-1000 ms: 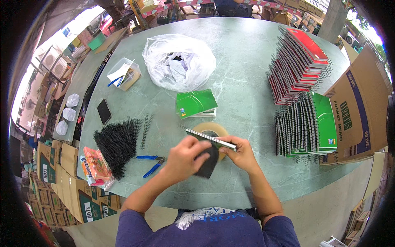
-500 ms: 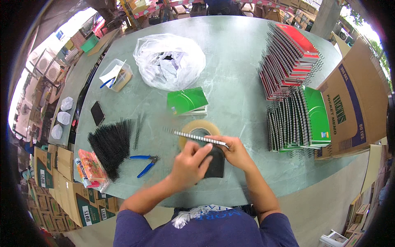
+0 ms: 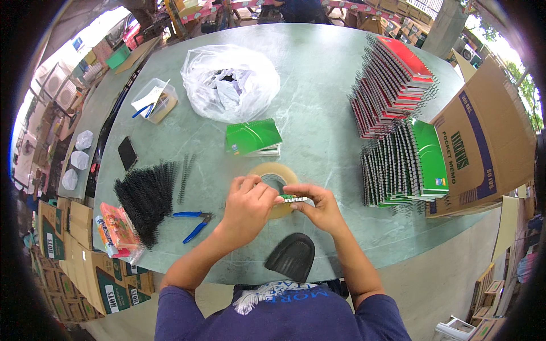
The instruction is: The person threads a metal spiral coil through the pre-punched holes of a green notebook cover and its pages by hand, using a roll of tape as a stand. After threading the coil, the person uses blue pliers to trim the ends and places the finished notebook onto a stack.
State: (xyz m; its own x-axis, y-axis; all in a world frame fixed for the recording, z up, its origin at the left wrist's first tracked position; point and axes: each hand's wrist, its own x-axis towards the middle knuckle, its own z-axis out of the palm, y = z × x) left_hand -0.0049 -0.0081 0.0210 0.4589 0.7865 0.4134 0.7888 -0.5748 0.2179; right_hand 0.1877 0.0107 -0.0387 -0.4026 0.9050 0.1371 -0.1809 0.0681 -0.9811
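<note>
Both of my hands grip a small green spiral notebook (image 3: 295, 199) edge-on above the table, its bound edge toward me. My left hand (image 3: 248, 207) pinches the left end and covers much of it. My right hand (image 3: 317, 208) holds the right end between thumb and fingers. Underneath lies a roll of clear brownish tape (image 3: 273, 169). Closer to me is a black rounded pad (image 3: 291, 257). Black spiral coils (image 3: 147, 199) lie heaped to the left, beside blue-handled cutters (image 3: 193, 223). A few green notebooks (image 3: 253, 136) rest beyond the tape.
Tall stacks of red notebooks (image 3: 392, 85) and green notebooks (image 3: 405, 162) stand at the right, against an open carton (image 3: 483, 142). A plastic bag (image 3: 230, 82), a tub with tools (image 3: 162, 105), a phone (image 3: 128, 153) and colourful packets (image 3: 119, 230) lie on the table.
My left hand has moved up and closed over the notebook's left end, hiding the coil that stuck out there. The black pad now lies nearer to me, uncovered. The view has shifted slightly.
</note>
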